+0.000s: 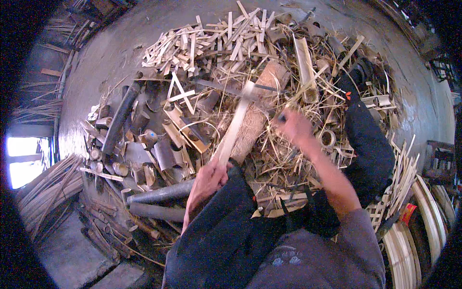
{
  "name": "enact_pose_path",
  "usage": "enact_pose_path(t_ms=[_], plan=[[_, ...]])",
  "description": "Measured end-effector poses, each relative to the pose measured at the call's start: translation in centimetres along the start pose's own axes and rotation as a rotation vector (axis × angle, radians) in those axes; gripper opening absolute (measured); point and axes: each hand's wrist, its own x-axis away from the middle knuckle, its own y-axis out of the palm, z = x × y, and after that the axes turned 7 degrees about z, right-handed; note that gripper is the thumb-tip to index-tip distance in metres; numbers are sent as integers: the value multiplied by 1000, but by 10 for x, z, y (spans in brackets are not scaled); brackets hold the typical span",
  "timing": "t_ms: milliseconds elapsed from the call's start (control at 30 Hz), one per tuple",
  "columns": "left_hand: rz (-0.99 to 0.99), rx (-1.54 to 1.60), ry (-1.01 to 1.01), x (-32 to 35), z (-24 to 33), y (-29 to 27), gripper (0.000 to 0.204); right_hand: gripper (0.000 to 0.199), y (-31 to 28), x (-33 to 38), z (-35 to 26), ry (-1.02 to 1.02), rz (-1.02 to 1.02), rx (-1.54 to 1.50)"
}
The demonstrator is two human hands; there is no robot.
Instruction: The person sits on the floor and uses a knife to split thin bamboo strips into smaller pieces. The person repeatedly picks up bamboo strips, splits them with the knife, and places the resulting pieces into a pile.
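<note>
My left hand (211, 178) is closed around the lower end of a pale bamboo strip (237, 121), which slants up and away from me. Beneath and beside the strip lies a thick, rough wooden block (250, 130). My right hand (294, 127) is closed on the dark handle of a knife. The knife's blade (226, 88) points left and crosses the strip near its far end; it is blurred by motion. Curled shavings (274, 149) lie thick around the block.
A heap of short cut bamboo slats (207, 45) lies at the far side. Bamboo tube offcuts (166, 154) and a long dark bamboo pole (122, 115) are on the left. Bundled long strips (50, 185) rest at far left. Pale curved strips (402, 255) stand at lower right.
</note>
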Motion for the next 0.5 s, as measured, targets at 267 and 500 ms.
enact_pose_path(t_ms=[267,500], plan=[[315,296,301,-32,-10,3,37,40,-15,-13,76,376,199,-329],[470,676,284,-125,-22,35,47,54,10,86,20,483,-239,-488]])
